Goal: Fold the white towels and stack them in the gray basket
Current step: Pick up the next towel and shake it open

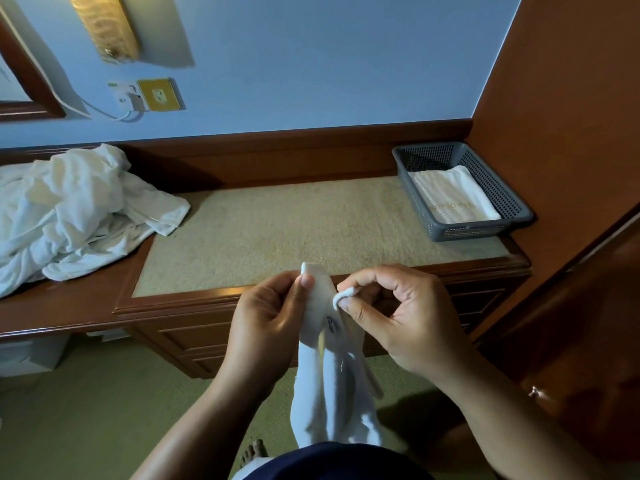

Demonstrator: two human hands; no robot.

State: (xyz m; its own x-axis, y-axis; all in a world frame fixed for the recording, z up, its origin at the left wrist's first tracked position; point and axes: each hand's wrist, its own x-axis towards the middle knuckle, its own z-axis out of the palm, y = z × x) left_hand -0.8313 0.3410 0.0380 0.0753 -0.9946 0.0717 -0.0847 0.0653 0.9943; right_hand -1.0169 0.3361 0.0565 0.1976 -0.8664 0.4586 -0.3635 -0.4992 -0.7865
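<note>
Both hands are up at the desk [277,223] front edge, on one white towel [332,403]. Our left hand [273,320] pinches one top corner between thumb and fingers. Our right hand [405,317] pinches the other, thumb on forefinger, remaining fingers curled. We likely hold the corners to find the edge and square it before folding. The towel hangs clear of the desk, long axis vertical, corners up, tail down. There's a dark mark mid-cloth: maybe a label, can't tell. At the far right corner the gray basket [464,233] holds one folded towel [453,195]; the unfolded pile [69,209] sits at the left end.

1 white towel [332,393] hangs bunched; 1 folded towel [453,195] lies in gray basket [467,232].
</note>
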